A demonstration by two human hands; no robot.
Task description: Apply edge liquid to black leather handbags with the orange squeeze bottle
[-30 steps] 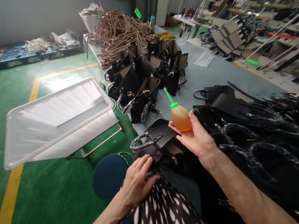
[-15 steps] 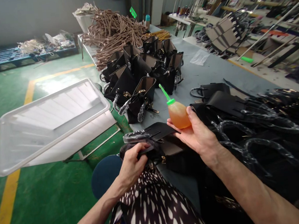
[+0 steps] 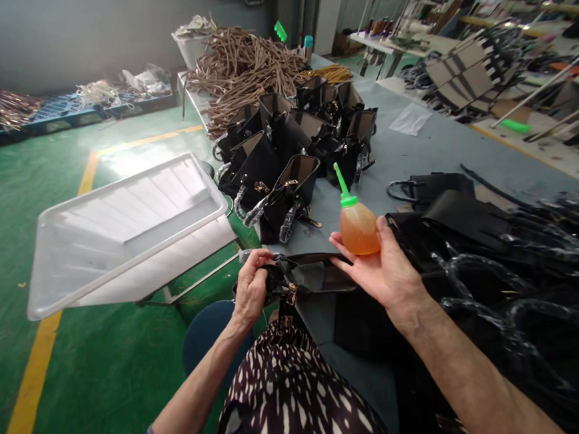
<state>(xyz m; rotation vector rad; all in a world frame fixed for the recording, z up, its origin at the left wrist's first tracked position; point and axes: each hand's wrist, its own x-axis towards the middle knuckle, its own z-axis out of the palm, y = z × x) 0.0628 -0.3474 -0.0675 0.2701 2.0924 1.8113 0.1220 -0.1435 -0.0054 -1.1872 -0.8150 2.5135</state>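
Note:
My right hand (image 3: 388, 263) holds a squeeze bottle (image 3: 359, 230) of orange liquid, its green nozzle pointing up. The bottle rests on the palm between thumb and fingers. My left hand (image 3: 252, 283) is closed on the handle end of a black handbag (image 3: 318, 273) at the table edge in front of me. The bag lies with its opening turned up, showing a brownish lining and a gold-coloured clasp. The fingertips of my right hand are close to the bag's far side; I cannot tell whether they touch it.
Several black handbags (image 3: 288, 137) stand grouped on the grey table (image 3: 405, 158), before a heap of brown straps (image 3: 252, 66). More black bags (image 3: 472, 249) with wrapped handles lie at right. A white plastic tub (image 3: 168, 206) stands at left, near a blue round stool (image 3: 203, 331).
My left hand has shifted slightly left, and the bag's opening now shows wider. The bottle stays in my right hand. The camera view has swung left.

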